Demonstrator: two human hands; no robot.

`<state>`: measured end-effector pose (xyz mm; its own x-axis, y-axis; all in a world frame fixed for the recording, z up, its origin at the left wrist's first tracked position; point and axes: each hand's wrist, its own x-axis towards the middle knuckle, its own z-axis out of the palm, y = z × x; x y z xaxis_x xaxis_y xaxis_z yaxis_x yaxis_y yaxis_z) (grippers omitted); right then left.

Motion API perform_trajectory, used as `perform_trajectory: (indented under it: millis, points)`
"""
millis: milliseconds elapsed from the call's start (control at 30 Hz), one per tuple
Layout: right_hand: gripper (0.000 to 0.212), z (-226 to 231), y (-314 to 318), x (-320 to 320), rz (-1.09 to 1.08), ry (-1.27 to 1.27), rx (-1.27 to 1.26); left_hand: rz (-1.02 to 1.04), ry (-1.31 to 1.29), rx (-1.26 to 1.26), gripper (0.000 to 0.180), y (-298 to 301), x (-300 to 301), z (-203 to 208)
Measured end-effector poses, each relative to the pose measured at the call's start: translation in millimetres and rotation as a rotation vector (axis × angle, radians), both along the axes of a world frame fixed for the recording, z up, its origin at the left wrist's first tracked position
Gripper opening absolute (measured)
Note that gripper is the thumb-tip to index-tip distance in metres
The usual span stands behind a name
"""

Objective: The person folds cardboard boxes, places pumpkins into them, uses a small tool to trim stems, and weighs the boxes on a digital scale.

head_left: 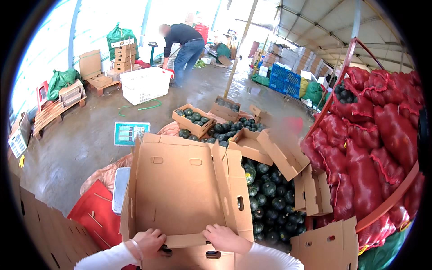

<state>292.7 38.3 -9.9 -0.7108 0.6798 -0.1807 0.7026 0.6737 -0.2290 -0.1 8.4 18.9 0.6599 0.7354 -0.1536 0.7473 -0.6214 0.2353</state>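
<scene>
In front of me stands a large open cardboard box, its inside bare and its side walls partly folded up. My left hand grips the left part of the box's near edge, fingers bent over the rim. Along the same edge, my right hand has its fingers curled over the cardboard further right. Beneath the near edge another cardboard panel with a hand hole shows. Right of the box lies a heap of dark green squashes. Behind the box is a scale display, with a scale plate at its left.
Red mesh sacks pile up at the right behind a metal rail. Open cartons lie on the squashes. A red sheet spreads at my left. Further off, a person bends beside a white crate on the wet floor.
</scene>
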Motion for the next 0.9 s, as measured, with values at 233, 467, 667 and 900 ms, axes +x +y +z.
perform_trajectory:
  millis: [233, 467, 667, 900]
  points:
    - [0.016, 48.1, 18.6, 11.7, 0.110, 0.069, -0.253, -0.187, 0.184, -0.427, 0.032, 42.4, 3.8, 40.1]
    - [0.013, 41.6, 24.2, 17.9, -0.113, 0.100, 0.260, 0.563, -1.565, -0.219, 0.057, 128.2, -79.0, 15.6]
    - [0.043, 43.6, 19.6, 40.9, -0.290, 0.772, 0.236, 0.534, -1.696, -0.738, 0.060, 123.6, -106.5, -33.2]
    - [0.056, -81.2, 70.0, 38.1, -0.758, 1.532, -0.322, 0.490, -1.574, -0.516, 0.033, 105.4, -88.3, -54.8]
